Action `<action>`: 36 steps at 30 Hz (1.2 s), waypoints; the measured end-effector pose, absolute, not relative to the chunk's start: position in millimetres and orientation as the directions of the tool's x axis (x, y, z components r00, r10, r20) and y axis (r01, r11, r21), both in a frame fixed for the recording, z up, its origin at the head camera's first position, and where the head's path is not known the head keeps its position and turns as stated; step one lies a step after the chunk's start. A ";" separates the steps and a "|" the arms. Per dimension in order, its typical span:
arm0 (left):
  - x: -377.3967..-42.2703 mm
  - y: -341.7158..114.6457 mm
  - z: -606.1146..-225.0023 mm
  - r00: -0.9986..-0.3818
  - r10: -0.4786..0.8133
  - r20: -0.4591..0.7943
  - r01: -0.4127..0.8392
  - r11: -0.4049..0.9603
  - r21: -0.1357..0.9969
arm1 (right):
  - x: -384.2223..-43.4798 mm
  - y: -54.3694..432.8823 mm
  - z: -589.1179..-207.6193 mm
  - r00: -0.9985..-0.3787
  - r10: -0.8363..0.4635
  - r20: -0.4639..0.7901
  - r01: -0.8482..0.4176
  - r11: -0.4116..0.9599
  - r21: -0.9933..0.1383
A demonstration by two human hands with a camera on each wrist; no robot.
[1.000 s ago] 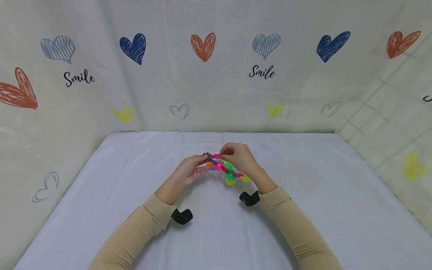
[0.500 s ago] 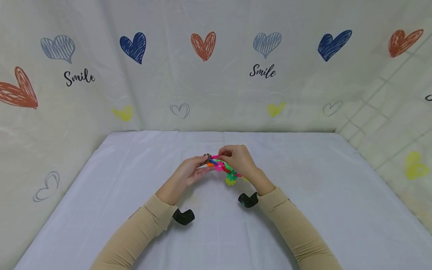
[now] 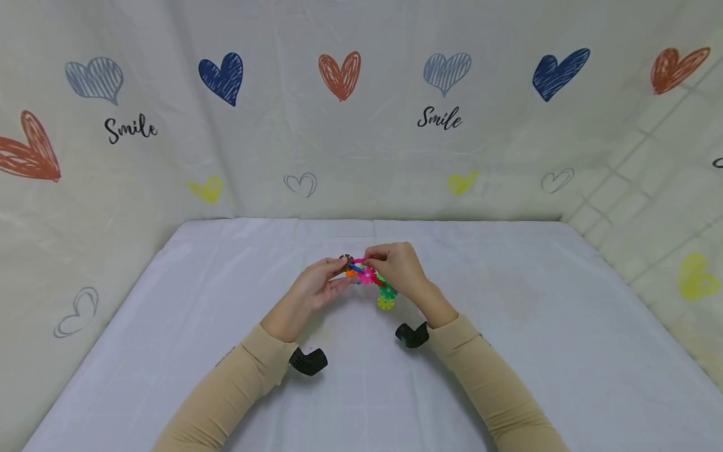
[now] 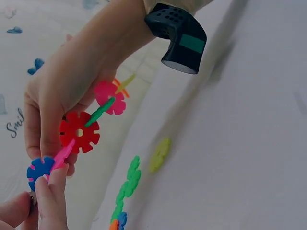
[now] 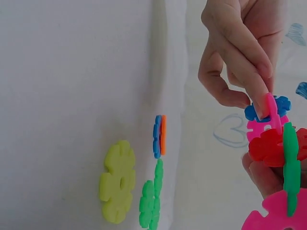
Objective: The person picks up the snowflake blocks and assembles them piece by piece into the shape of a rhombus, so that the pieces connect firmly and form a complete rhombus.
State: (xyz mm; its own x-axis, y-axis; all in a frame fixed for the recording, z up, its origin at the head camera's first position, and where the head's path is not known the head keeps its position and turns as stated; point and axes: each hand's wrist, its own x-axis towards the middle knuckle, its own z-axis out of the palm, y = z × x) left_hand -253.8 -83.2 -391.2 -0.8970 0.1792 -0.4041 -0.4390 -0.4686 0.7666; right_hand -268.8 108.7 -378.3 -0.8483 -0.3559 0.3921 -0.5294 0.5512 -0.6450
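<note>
A chain of notched flower-shaped plastic discs (image 4: 79, 132) is held up above the table, its links blue, pink, red, green and yellow. My left hand (image 3: 314, 285) pinches a brown disc (image 3: 348, 261) at the chain's left end, beside a blue disc (image 4: 39, 170). My right hand (image 3: 403, 267) pinches a pink disc (image 3: 359, 260) between thumb and fingers, close to the left fingertips. In the right wrist view, the chain's red disc (image 5: 266, 146) and green disc (image 5: 291, 167) lie in front of the right fingers, which are partly hidden.
Loose on the white-covered table (image 3: 339, 395) lie a yellow disc (image 5: 117, 184), joined green discs (image 5: 152, 201) and a blue-and-orange pair (image 5: 159, 136). Black camera mounts (image 3: 308, 361) sit at both wrists. A cloth wall printed with hearts stands behind.
My right hand has moved slightly left toward the left hand and now hides the chain's right end in the head view. The left hand keeps its pinch, almost in place.
</note>
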 end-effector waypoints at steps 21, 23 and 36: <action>-255.7 -90.1 -395.2 -0.883 0.246 -0.399 -0.468 -0.425 0.774 | -273.8 107.5 -370.0 -0.839 -0.444 0.315 -0.533 0.553 -0.640; -255.6 -91.7 -395.3 -0.882 0.254 -0.398 -0.471 -0.416 0.778 | -275.3 109.2 -368.5 -0.838 -0.463 0.289 -0.527 0.548 -0.649; -262.6 -103.3 -397.1 -0.877 0.274 -0.396 -0.477 -0.387 0.789 | -285.6 142.8 -365.1 -0.906 -0.388 0.167 -0.383 0.590 -0.710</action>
